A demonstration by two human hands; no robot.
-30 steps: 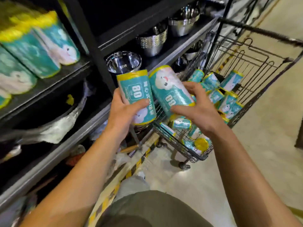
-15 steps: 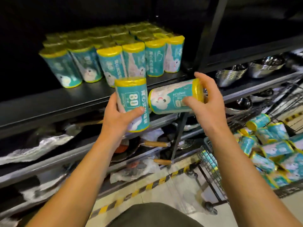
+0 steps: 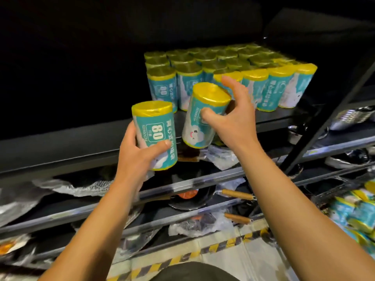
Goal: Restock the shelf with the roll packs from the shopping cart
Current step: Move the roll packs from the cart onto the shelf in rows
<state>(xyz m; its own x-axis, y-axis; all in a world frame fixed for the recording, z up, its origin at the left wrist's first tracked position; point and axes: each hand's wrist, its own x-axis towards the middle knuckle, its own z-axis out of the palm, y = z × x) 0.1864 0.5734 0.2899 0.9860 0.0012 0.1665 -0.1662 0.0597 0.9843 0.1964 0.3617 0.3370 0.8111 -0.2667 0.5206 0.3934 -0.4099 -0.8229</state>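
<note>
My left hand [image 3: 140, 157] grips a teal roll pack with a yellow top and an "80" label [image 3: 155, 130], held upright in front of the black shelf [image 3: 81, 142]. My right hand [image 3: 235, 118] holds a second roll pack [image 3: 203, 116], tilted with its top leaning toward the shelf, thumb on its front and fingers behind. Several matching roll packs [image 3: 253, 78] stand in rows on the shelf just behind it. At the lower right edge, blurred roll packs in the shopping cart [image 3: 357, 216] show.
The black shelf is bare to the left of the stacked packs. A black upright post [image 3: 328, 110] stands at the right. Lower shelves hold wrapped pans with wooden handles [image 3: 237, 194] and plastic wrapping. Steel bowls [image 3: 353, 116] sit at the far right. Yellow-black floor tape [image 3: 203, 254] runs below.
Both hands rose toward the shelf with their packs. The right pack turned from lying sideways to nearly upright, close to the front row. The view swung left, away from the cart.
</note>
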